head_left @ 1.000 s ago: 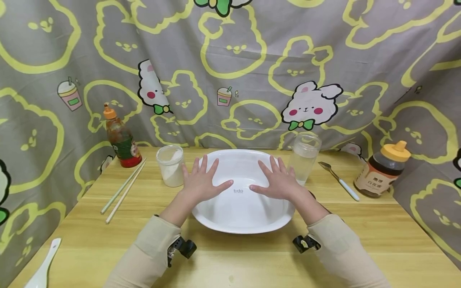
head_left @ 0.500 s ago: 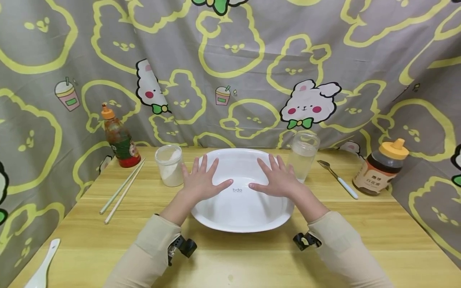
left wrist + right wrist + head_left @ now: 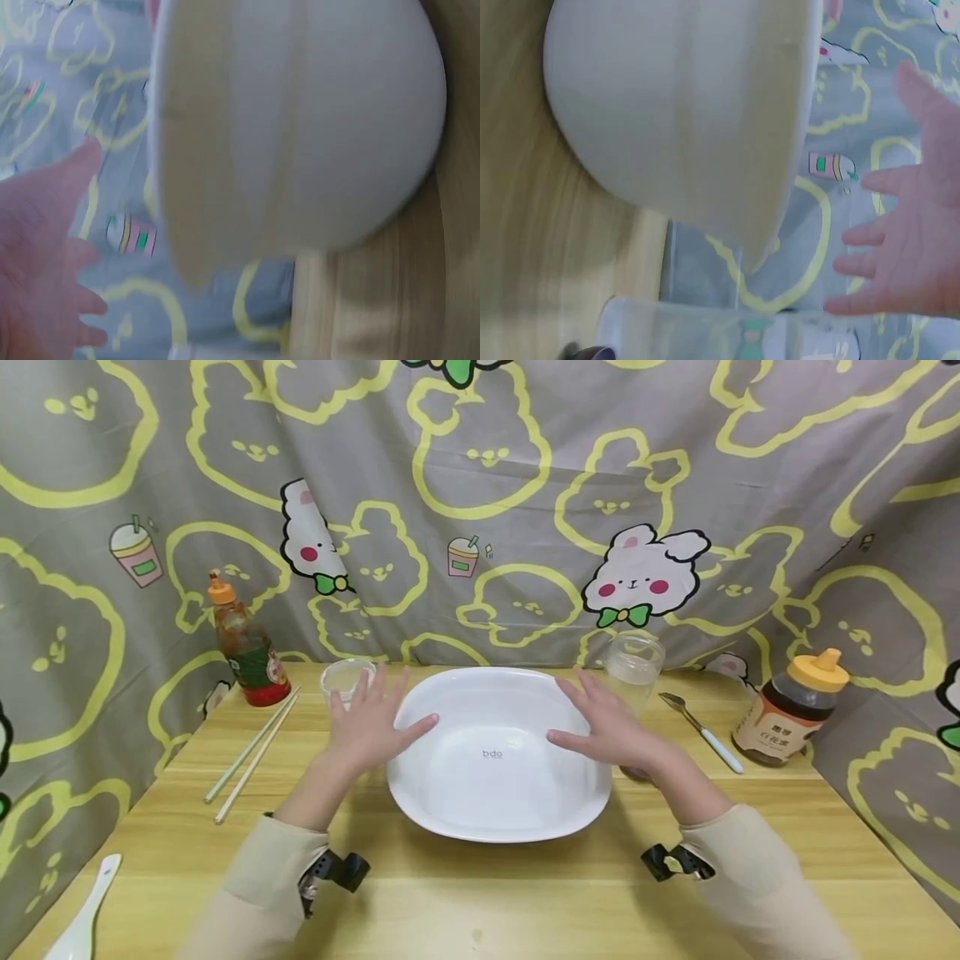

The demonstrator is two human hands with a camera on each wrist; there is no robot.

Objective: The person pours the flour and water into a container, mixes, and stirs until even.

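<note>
A white oval basin [image 3: 491, 793] marked "bdo" stands in the middle of the wooden table. My left hand [image 3: 369, 727], fingers spread, hovers over the basin's left rim and partly covers a clear jar [image 3: 348, 672]. On the other side my right hand [image 3: 609, 727] is spread above the right rim, in front of a glass jar of clear liquid [image 3: 634, 672]. Both hands hold nothing. In the left wrist view the left hand [image 3: 45, 255] shows beside the basin's outer wall [image 3: 330, 127]; the right hand [image 3: 915, 217] appears likewise in the right wrist view.
At the back left stand a red sauce bottle [image 3: 253, 660] and a pair of chopsticks [image 3: 253, 756]. A white spoon [image 3: 84, 914] lies front left. To the right are a small spreader with a pale handle [image 3: 708, 735] and a honey bottle [image 3: 787, 710]. A patterned curtain [image 3: 517, 543] hangs behind.
Both hands have moved apart, the left one leftward over the jar and the right one rightward. The fingers stay spread. The basin has stayed put.
</note>
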